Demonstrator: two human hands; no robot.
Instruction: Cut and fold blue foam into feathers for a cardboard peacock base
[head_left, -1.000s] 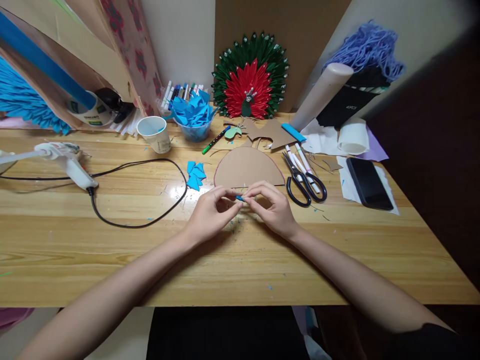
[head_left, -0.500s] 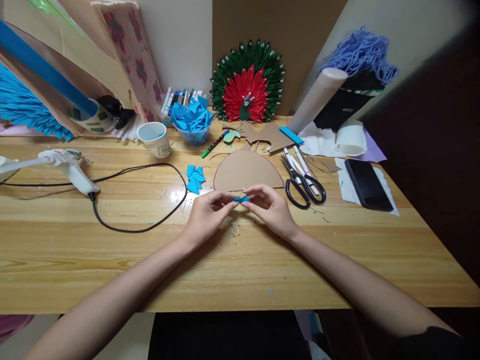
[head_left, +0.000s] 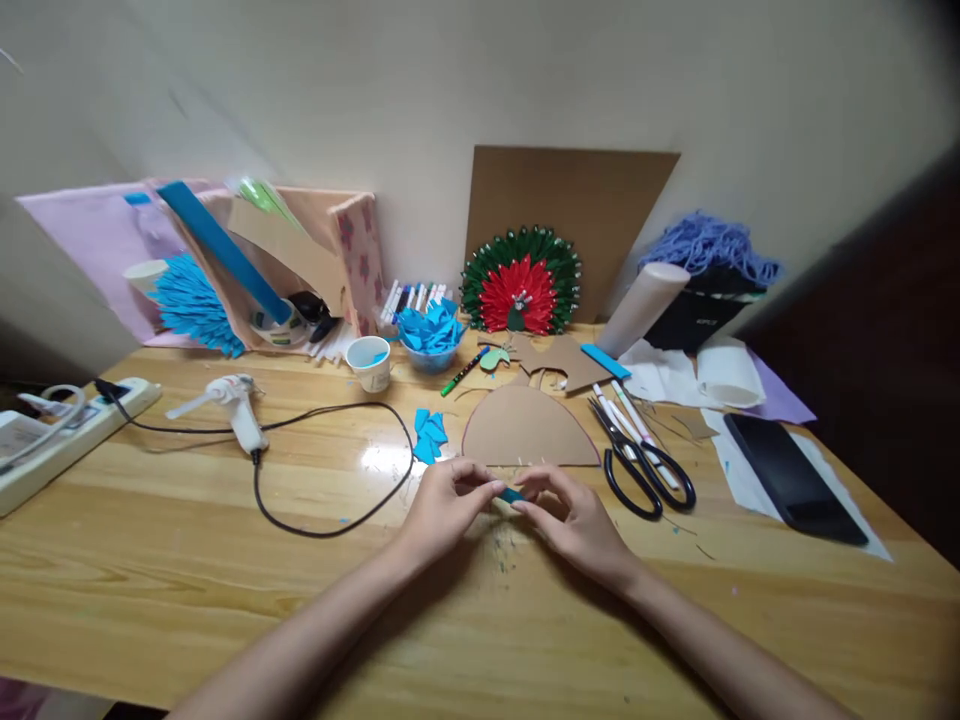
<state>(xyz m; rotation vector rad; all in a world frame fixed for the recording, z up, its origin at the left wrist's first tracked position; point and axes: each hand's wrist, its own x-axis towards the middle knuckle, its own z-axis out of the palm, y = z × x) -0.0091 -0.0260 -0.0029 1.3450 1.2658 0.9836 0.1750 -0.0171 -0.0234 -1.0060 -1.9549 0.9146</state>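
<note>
Far left, a white power strip [head_left: 112, 415] is lying on the wooden table [head_left: 150, 590]. Glue gun [head_left: 242, 415] is resting next, its black cable [head_left: 330, 533] looping rightward. Paper cup [head_left: 377, 380] is standing behind the loop; just right of it, a clear bowl [head_left: 429, 362] is holding a heap of blue pieces. A small blue pile [head_left: 430, 436] is lying in front of the bowl, near the left hand [head_left: 450, 505]. Left thumb and fingertips are pressing together, pinching one end of a small blue strip [head_left: 511, 495]. Strip is sitting between both hands, tilting slightly down to the right, just in front of the cardboard half-disc [head_left: 529, 428]. Right hand [head_left: 581, 525] is pinching the strip's other end, thumb below, index above. Black-handled scissors [head_left: 645, 465] are lying beyond that hand, overlapping some markers [head_left: 636, 415]. Far right, a black phone [head_left: 795, 480] is lying on white paper [head_left: 739, 480].
</note>
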